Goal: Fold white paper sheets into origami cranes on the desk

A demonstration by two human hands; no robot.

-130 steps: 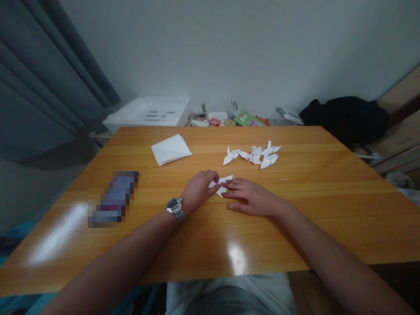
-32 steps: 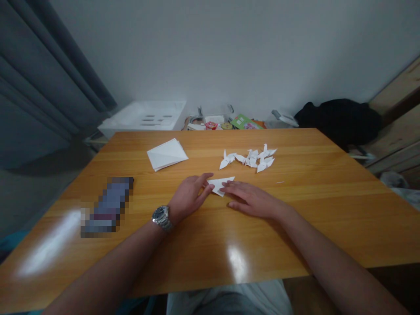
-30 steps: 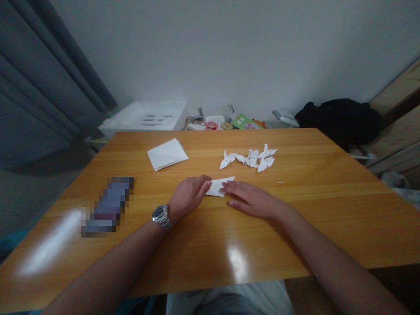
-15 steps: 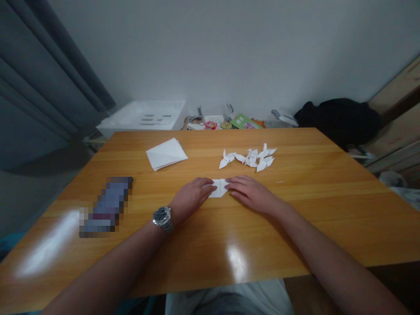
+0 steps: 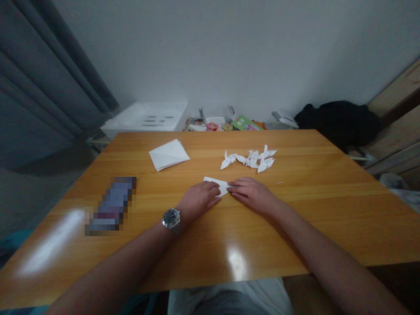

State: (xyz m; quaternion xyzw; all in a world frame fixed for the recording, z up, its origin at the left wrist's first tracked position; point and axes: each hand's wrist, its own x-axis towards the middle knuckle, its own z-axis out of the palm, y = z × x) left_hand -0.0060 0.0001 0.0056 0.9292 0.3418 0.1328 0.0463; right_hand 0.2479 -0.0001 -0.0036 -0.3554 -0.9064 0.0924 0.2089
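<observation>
- Our left hand (image 5: 200, 197) rests close-set fingers on the folded paper (image 5: 223, 187).
- Our right hand (image 5: 251, 192) touches its right end; whether either pinches, we cannot tell.
- It lies on the counter (image 5: 197, 258), nearer us than the paper birds (image 5: 252, 159).

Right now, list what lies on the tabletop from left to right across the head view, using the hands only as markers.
Pixelated dark object → stack of white sheets → folded white paper, touched by the left hand and right hand → cluster of folded paper birds → thin white sliver.
</observation>
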